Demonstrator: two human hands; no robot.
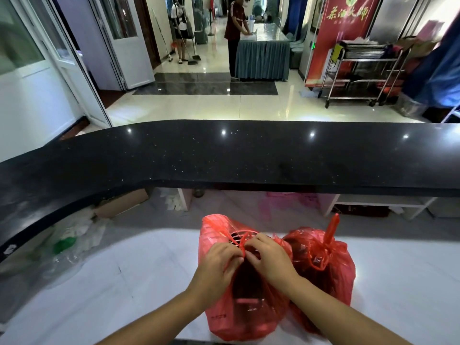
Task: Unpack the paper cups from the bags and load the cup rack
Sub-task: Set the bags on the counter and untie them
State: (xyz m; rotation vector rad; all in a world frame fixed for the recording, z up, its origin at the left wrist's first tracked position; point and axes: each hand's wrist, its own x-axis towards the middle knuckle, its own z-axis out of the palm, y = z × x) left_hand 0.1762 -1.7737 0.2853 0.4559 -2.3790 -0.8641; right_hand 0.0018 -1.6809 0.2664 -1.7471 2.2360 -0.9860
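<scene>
Two red plastic bags stand side by side on a white desk [129, 282]. The left bag [239, 310] is in front of me, with dark contents showing through its thin plastic. My left hand [220, 260] and my right hand [270, 257] both pinch the knotted handles at its top. The right bag [331, 267] stays tied, one handle sticking straight up. No paper cups or cup rack can be made out.
A long black counter [224, 155] runs across just beyond the desk. Crumpled clear plastic and a green-capped bottle [64, 245] lie at the desk's left. Farther off are a tiled hall, two people, a draped table [261, 53] and a metal trolley [361, 68].
</scene>
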